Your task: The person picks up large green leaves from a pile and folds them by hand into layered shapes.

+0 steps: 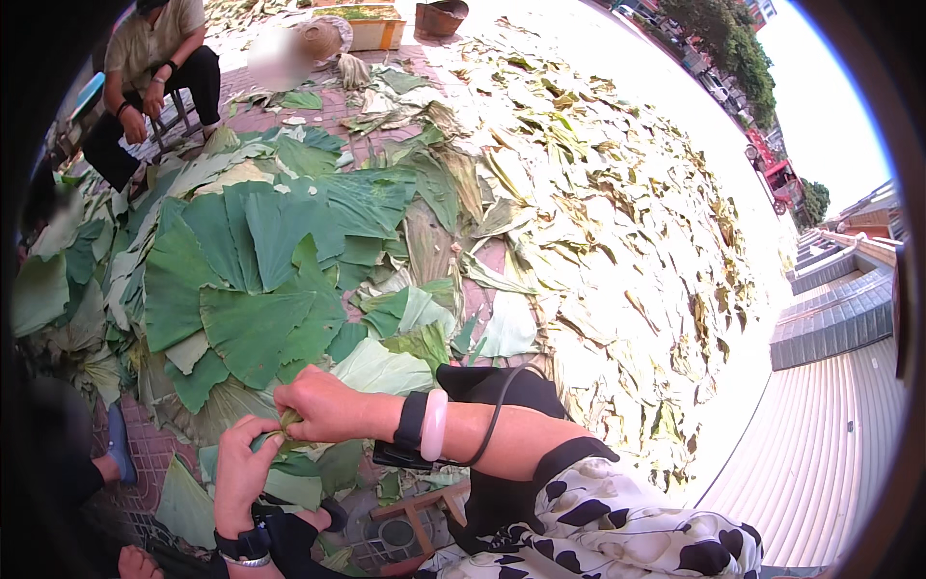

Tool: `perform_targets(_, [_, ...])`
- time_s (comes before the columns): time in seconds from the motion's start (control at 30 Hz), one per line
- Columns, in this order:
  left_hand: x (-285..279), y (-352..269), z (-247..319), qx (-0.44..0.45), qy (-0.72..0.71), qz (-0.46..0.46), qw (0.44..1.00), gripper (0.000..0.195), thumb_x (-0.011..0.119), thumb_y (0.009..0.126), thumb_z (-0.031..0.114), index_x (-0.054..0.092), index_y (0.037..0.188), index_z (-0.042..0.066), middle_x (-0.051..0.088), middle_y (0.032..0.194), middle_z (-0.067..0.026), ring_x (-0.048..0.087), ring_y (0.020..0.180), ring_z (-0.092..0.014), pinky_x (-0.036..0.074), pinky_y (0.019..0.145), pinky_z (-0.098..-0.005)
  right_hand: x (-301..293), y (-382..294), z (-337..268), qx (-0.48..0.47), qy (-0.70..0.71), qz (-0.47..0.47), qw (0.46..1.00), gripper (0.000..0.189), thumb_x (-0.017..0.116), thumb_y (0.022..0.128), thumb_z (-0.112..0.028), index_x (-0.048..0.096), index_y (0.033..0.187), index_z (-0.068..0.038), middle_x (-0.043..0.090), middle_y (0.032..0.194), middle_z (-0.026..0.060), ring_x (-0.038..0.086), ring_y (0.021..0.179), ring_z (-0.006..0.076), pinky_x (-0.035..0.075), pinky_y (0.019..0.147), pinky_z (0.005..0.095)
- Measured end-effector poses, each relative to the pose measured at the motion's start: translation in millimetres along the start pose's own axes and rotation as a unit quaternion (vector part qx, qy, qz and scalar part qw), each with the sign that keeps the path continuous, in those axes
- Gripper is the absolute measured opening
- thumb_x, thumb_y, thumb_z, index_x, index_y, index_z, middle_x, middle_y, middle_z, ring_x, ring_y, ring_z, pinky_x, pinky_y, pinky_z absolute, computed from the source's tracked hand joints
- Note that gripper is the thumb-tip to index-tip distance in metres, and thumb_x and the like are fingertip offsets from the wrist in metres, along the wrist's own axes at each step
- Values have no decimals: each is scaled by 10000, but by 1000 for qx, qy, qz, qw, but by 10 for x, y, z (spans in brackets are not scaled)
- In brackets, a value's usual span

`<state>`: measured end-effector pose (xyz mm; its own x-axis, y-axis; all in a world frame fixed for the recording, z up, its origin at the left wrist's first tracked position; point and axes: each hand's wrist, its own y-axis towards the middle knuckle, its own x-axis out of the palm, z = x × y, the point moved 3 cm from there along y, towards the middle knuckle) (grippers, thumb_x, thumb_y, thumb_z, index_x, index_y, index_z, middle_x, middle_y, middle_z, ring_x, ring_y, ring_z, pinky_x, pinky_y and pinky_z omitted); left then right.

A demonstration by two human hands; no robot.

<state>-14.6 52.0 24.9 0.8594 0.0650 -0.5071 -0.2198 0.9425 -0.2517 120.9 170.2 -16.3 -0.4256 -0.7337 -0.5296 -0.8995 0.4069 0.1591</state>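
My left hand and my right hand are close together in front of me. Both pinch the gathered part of a lotus leaf between thumb and fingers. Fingers hide much of the gripped part, and I cannot tell how far the leaf reaches below my hands. Just beyond them lies a pile of large green lotus leaves, overlapping and cut or torn into fan shapes. A paler leaf rests beside my right wrist, which bears a black band and a pink bangle.
Drying leaves cover the sunlit ground at right. A seated person is at upper left; another person's foot shows at lower left. A wooden stool frame stands below my right forearm. Farther off are a crate and a bucket.
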Motion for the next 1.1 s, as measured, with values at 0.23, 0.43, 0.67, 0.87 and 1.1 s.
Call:
perform_targets(0.23, [152,-2,108,92,84,-21,992,138,690,774,82,649,864,-14,629,859,-133,587,880,-320,417,855,-390,-58,-93,106,39,5,-64,997,280,757,688,-276,699,877,-77,688,788,146,661,821,379,476,801,466])
perform_targets(0.43, [223,-52,242,92,103,-62,988,134,673,778,103,623,830,-10,602,838,-135,561,863,-305,394,860,-389,-52,-76,133,76,-14,-191,979,366,778,684,-331,759,958,-88,730,885,138,691,914,346,485,851,463])
perform_targets(0.67, [249,-42,217,116,91,-65,987,149,662,784,111,583,838,-3,583,849,-134,562,875,-312,395,865,-391,-212,-105,78,94,25,-218,971,436,815,666,-334,769,1018,-81,738,926,164,699,931,355,536,827,448])
perform_targets(0.87, [221,-73,258,116,90,-72,987,147,664,779,103,583,837,-5,578,839,-133,567,867,-304,401,872,-378,-132,-75,83,84,27,-227,970,402,813,652,-325,770,969,-81,731,860,166,700,891,362,536,782,456])
perform_targets(1.1, [167,-72,85,125,58,-70,988,152,675,749,79,594,839,-12,577,819,-129,570,840,-284,419,826,-356,-1,-74,128,71,40,-180,980,398,805,640,-325,763,946,-75,718,823,175,696,848,371,533,761,464])
